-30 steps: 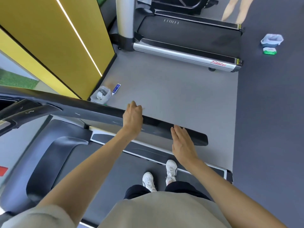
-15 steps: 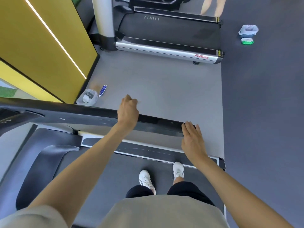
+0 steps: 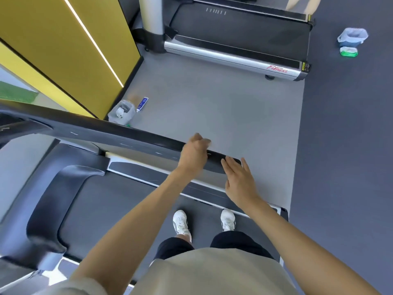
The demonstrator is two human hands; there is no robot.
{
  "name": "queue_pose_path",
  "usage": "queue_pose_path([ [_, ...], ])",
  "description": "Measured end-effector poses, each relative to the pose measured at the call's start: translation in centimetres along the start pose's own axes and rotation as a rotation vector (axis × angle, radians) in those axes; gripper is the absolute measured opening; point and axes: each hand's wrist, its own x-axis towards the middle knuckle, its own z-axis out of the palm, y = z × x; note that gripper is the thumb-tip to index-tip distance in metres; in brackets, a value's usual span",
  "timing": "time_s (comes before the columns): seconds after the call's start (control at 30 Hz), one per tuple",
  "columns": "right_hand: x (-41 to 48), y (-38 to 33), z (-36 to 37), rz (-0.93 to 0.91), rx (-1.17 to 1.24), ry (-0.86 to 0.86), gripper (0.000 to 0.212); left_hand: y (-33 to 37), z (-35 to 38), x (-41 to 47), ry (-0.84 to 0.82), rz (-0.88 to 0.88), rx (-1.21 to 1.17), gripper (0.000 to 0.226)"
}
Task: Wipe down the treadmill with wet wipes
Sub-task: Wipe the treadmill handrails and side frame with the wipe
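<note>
I stand on the dark belt (image 3: 119, 209) of a treadmill, white shoes near its rear end. Its black handrail (image 3: 127, 135) runs from the left edge down to the right. My left hand (image 3: 194, 154) is curled over the top of the rail close to its free end; no wipe shows under the fingers. My right hand (image 3: 238, 175) lies just right of it with straight fingers, fingertips touching the rail's end.
A small lined bin (image 3: 122, 111) and a blue-white tube (image 3: 142, 103) sit on the grey floor by the yellow wall panel (image 3: 63, 50). A second treadmill (image 3: 234, 54) stands ahead. At far right are another bin (image 3: 353, 37), a green wipes pack (image 3: 348, 51) and a person's legs (image 3: 302, 3).
My left hand has slid right along the handrail and now sits close to my right hand, which stays at the rail's end.
</note>
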Motion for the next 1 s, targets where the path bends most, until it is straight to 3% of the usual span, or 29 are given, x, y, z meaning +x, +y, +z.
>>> queue_pose_path([
  [0.1,0.2,0.9,-0.2,-0.046,0.047,-0.026,0.068,-2.8,-2.9,1.0,0.231,-0.292,0.124,0.037],
  [0.2,0.2,1.4,-0.3,-0.075,0.092,-0.051,0.071,-3.4,-2.7,0.2,0.241,-0.448,0.256,0.030],
  [0.33,0.1,2.0,-0.5,-0.107,0.129,-0.082,0.074,0.7,1.2,-0.8,0.169,-0.351,0.259,0.024],
  [0.47,0.1,2.8,-1.0,-0.155,0.155,-0.067,0.071,2.8,3.3,-1.2,-0.028,-0.040,0.075,0.036],
  [0.53,0.0,3.3,-1.2,-0.140,0.169,-0.046,0.065,1.8,2.0,-1.0,0.108,-0.091,0.052,0.038],
  [0.6,-0.2,3.8,-1.4,-0.107,0.193,-0.026,0.061,0.5,0.4,-0.7,0.244,-0.268,0.116,0.038],
  [0.67,-0.5,4.3,-1.3,-0.099,0.209,-0.039,0.060,-0.2,0.3,-0.8,0.229,-0.367,0.208,0.034],
  [0.8,-1.1,4.8,-1.0,-0.121,0.227,-0.088,0.064,2.9,3.6,-2.1,0.181,-0.275,0.210,0.035],
  [0.93,-1.3,5.6,-1.3,-0.137,0.293,-0.173,0.068,4.3,5.3,-2.9,0.034,-0.029,0.080,0.035],
  [1.0,-1.0,6.0,-2.0,-0.137,0.332,-0.242,0.066,3.5,4.1,-2.7,0.105,-0.052,0.023,0.035],
])
